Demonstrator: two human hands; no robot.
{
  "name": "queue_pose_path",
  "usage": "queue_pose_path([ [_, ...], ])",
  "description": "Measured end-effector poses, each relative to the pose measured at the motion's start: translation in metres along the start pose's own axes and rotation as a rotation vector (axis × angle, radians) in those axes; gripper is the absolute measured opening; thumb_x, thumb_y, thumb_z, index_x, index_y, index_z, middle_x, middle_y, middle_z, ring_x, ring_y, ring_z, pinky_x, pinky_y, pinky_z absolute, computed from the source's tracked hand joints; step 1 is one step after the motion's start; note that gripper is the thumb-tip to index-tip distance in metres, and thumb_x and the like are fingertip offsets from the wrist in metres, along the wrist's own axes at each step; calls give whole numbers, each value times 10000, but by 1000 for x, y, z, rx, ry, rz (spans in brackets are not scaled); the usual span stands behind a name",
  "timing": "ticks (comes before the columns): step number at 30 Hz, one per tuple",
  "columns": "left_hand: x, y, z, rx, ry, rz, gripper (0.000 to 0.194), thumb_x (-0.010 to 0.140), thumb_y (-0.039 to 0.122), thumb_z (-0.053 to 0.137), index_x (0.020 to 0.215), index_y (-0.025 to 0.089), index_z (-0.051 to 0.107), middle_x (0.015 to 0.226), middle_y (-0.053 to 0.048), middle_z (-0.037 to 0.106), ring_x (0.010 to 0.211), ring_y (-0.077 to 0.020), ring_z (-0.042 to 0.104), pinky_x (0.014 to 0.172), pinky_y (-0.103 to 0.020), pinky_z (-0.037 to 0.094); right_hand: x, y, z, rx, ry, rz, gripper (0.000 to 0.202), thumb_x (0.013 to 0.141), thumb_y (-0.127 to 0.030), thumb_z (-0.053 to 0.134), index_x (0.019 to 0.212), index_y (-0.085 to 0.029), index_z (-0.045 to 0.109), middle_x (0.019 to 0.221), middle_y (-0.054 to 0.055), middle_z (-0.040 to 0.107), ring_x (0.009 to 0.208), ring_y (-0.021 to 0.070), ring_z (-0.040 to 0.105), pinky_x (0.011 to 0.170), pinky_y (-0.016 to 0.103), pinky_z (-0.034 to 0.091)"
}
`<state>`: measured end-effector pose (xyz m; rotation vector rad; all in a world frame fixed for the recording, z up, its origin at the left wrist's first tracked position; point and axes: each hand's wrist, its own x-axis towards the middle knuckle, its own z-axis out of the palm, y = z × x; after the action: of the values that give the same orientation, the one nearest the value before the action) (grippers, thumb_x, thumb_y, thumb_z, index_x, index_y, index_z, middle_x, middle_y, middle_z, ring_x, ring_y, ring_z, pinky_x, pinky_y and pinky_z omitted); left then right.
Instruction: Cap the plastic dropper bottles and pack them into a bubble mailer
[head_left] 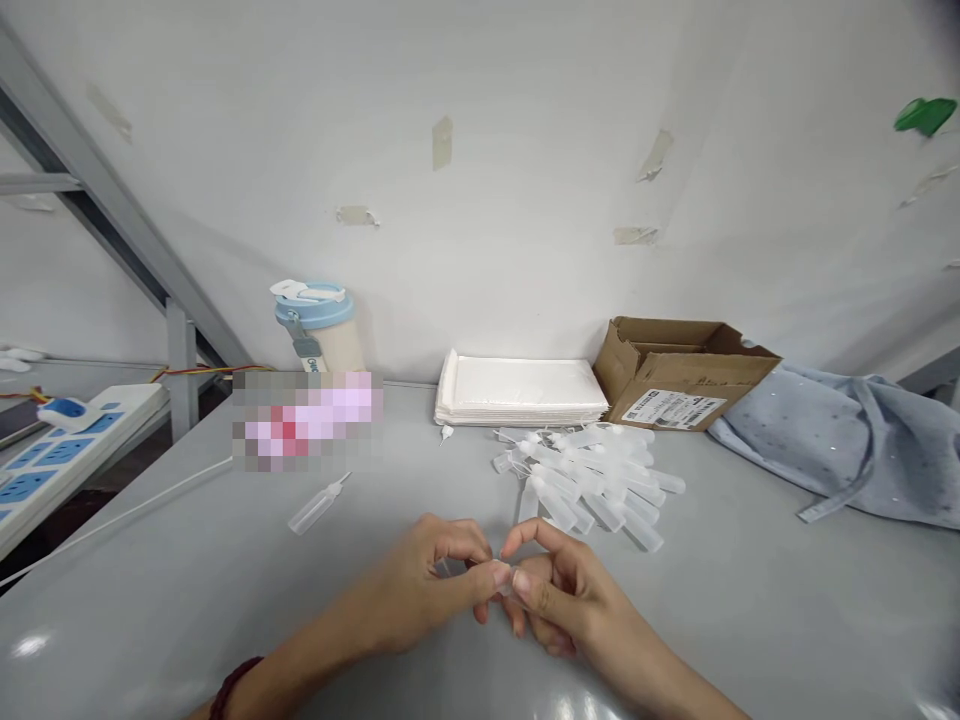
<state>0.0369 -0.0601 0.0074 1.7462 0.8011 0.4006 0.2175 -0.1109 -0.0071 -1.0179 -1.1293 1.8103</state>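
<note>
My left hand (435, 575) and my right hand (570, 595) meet above the front middle of the table. Between their fingertips is a small translucent squeeze bottle (507, 580), mostly hidden by the fingers. The left thumb and index finger pinch its top end, while the right fingers are closed around its body. Just beyond the right hand lies a pile of similar translucent bottles (592, 480) with thin nozzle tips. One more bottle (315, 508) rests alone to the left, its thin tip pointing away to the right.
A stack of white padded envelopes (525, 388) and an open cardboard box (686, 385) stand along the wall. Grey-blue cloth (847, 445) lies at right. At left are a blue-lidded cup (319, 325), a power strip (60, 455) and a white cable (150, 505). A small white piece (447, 433) lies by the envelopes.
</note>
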Motion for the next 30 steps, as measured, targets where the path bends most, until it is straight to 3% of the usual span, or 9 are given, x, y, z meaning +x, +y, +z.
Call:
queue_pose_path([
  [4,2,0,0,75,26,86,246,852,237,526,684,156,686,665,-8,607,733,-136,543,676,-211,439,2,-1,-4,218,-19,139,255,838,-405,615,901,-209,463,576,-44,563,372,8,162,355,153,119],
  [11,2,2,3,171,78,300,257,856,201,523,648,140,661,610,-12,546,727,-144,531,680,-225,437,2,-4,-4,238,-24,253,245,858,-428,561,896,-231,421,550,-64,508,370,14,117,342,148,76],
  [13,3,0,1,221,80,340,232,868,206,512,717,143,677,646,-20,576,735,-148,540,692,-235,443,1,-1,-3,41,33,134,245,863,-447,540,887,-231,427,548,-67,493,371,26,154,346,156,119],
  [15,5,-6,-2,291,122,379,203,888,208,483,912,149,676,744,-34,625,758,-151,550,726,-254,453,0,3,-4,-338,188,-144,190,872,-401,537,878,-228,459,577,-49,521,391,52,277,368,173,218],
  [18,15,-22,-11,525,348,359,289,925,190,388,1115,155,603,902,-70,628,882,-176,551,816,-303,461,1,7,-15,-1000,469,-673,69,877,-230,541,939,-230,511,737,5,625,513,105,499,480,215,400],
  [20,23,-36,-18,678,468,287,331,930,185,351,1180,141,563,1078,-121,574,1042,-222,504,906,-372,437,5,6,-30,-1279,658,-931,161,859,-140,546,991,-229,517,852,36,659,655,145,603,595,244,475],
  [25,41,-63,-32,778,464,235,409,918,125,304,1297,117,457,1376,-159,378,1267,-272,340,1024,-456,353,20,-7,-79,-1307,925,-1054,253,860,-97,527,1080,-218,495,1053,117,634,991,238,600,828,379,475],
  [30,43,-68,-34,804,439,222,359,920,144,325,1219,101,520,1230,-165,501,1123,-280,467,935,-464,429,25,-18,-97,-1378,787,-938,155,877,-175,513,999,-232,590,1040,80,676,969,245,628,820,410,502],
])
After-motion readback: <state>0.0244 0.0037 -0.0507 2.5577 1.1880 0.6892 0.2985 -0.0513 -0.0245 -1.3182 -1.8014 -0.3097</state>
